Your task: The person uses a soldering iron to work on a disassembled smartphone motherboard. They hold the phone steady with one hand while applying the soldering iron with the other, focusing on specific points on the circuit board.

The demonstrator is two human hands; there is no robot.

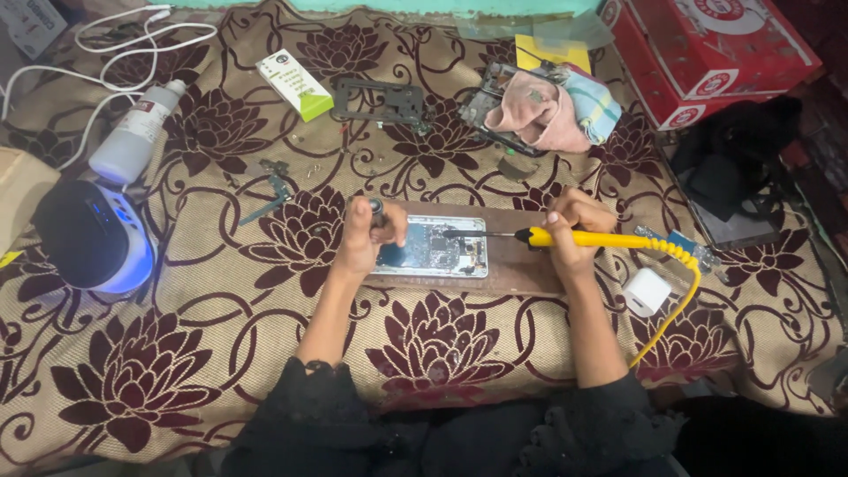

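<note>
Yellow-handled soldering iron (583, 238), gripped in the closed right hand (572, 231) just right of frame centre, lies nearly level with its dark tip reaching left over an opened phone (435, 248), whose exposed boards face up. The phone rests flat on a brown wooden board (521, 265) at the centre of the frame, long side running left to right. The left hand (364, 237) sits on the phone's left end, fingers curled shut around a small dark tool (377, 210) that stands up between thumb and fingers; what kind of tool cannot be told. A yellow coiled cable (676, 291) runs from the iron's handle to the right and curves down toward the lower edge, passing just beside a white plug adapter (647, 291). Board and surrounding items lie on a surface covered by a tan cloth with dark red flower patterns (221, 353). Above the board, a dark phone frame (380, 102) lies near a white and green box (294, 85), and a pink cloth (541, 115) is heaped over another dismantled part at upper centre-right. In the upper left, a white bottle (132, 134) lies tilted beside white cables (115, 44), with a rounded black and white device lit blue (93, 238) at the left edge. Red boxes (707, 53) occupy the upper right corner.
</note>
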